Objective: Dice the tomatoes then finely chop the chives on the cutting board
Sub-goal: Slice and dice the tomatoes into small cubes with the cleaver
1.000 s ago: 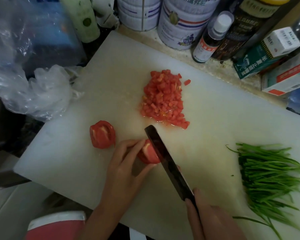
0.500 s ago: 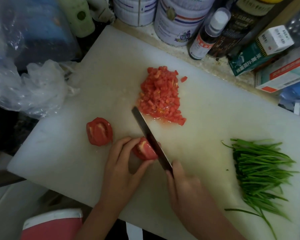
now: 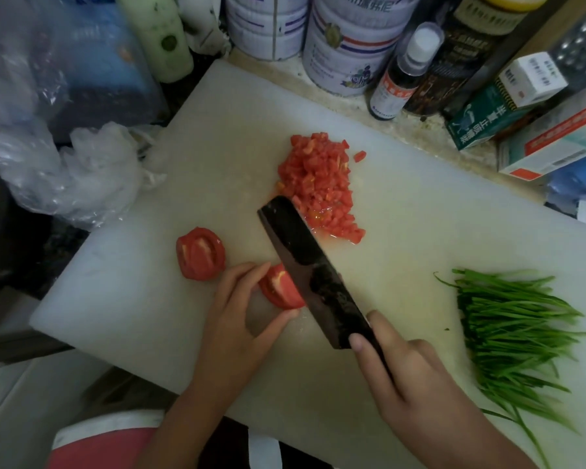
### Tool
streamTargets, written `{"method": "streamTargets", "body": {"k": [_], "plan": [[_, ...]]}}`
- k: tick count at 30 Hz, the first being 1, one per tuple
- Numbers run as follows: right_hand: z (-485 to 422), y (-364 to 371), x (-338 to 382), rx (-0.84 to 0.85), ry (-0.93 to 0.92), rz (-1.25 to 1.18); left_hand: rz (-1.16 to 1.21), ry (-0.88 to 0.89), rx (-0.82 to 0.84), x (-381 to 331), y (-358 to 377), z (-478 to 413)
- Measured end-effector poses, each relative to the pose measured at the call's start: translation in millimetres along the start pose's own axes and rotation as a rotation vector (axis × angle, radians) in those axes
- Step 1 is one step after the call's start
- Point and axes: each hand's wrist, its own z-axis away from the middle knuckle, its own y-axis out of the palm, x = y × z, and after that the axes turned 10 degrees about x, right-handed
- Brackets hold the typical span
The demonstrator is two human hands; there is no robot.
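The white cutting board (image 3: 420, 231) bore chives (image 3: 508, 333) at its right and diced tomato (image 3: 318, 184) mid-board. The right hand (image 3: 413, 384) gripped the knife (image 3: 305, 265). The left hand (image 3: 237, 316) pinched a tomato piece (image 3: 278, 289) against the blade, near a tomato half (image 3: 200, 253). The contents of the tins (image 3: 345, 45) behind were hidden.

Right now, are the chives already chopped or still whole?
Still whole: the chives lie as a bundle of long green stalks on the cutting board, apart from the knife.

We note a matt white plastic cutting board (image 3: 403, 231), a dark matt knife blade (image 3: 305, 265), glossy wet diced tomato (image 3: 318, 184), and crinkled clear plastic bags (image 3: 82, 174).
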Motion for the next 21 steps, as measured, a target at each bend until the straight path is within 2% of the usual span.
{"method": "streamTargets", "body": {"k": [7, 16, 19, 21], "plan": [[1.3, 19.4, -0.9, -0.059, -0.030, 0.082, 0.039, 0.030, -0.098, -3.9, 1.2, -2.4], [6.5, 28.2, 16.7, 0.002, 0.151, 0.375, -0.019, 0.028, -0.178, -5.0, 4.9, -5.7], [-9.1, 29.1, 26.2, 0.030, 0.221, 0.405, -0.051, 0.029, -0.198, -8.0, 6.1, -5.6], [-18.4, 32.7, 24.2, 0.021, 0.132, 0.255, -0.049, 0.014, -0.201, -8.0, 6.5, -5.0]]}}
